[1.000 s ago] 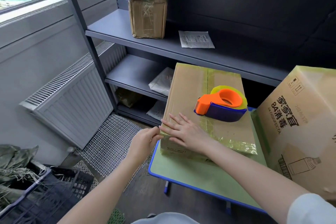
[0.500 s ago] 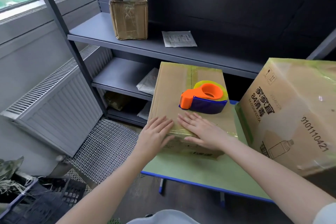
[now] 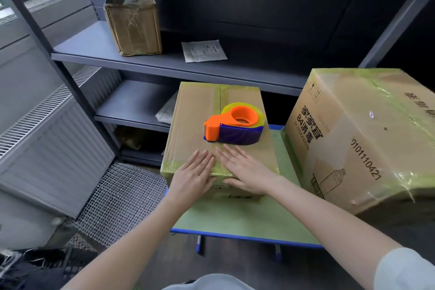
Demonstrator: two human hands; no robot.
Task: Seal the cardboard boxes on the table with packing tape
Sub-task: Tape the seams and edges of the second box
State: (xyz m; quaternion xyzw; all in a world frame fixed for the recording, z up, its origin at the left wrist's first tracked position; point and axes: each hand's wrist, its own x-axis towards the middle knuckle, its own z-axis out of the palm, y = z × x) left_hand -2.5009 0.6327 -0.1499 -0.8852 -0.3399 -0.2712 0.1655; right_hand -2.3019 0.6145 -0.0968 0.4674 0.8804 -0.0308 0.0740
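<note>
The smaller cardboard box (image 3: 195, 115) sits at the left end of the green tabletop (image 3: 237, 218), with yellowish packing tape (image 3: 220, 99) running along its top centre seam and over its near edge. Both hands lie flat on the near part of the lid, side by side. The left hand (image 3: 193, 174) and the right hand (image 3: 249, 173) each have straight, spread fingers pressing down on the tape and grip nothing. Just beyond the fingertips, an orange and blue tape dispenser (image 3: 233, 127) rests on the lid. The larger cardboard box (image 3: 357, 129) stands to the right, close beside the smaller one, and is wrapped in the same tape. The smaller box looks stiff and keeps its shape under the palms, though its weight cannot be told. The glossy tape is probably slippery, so the box is better taken by its bare cardboard sides or its corners. The dispenser looks like light, hard plastic, best held around its blue body and well clear of the toothed cutter at its left end.
</note>
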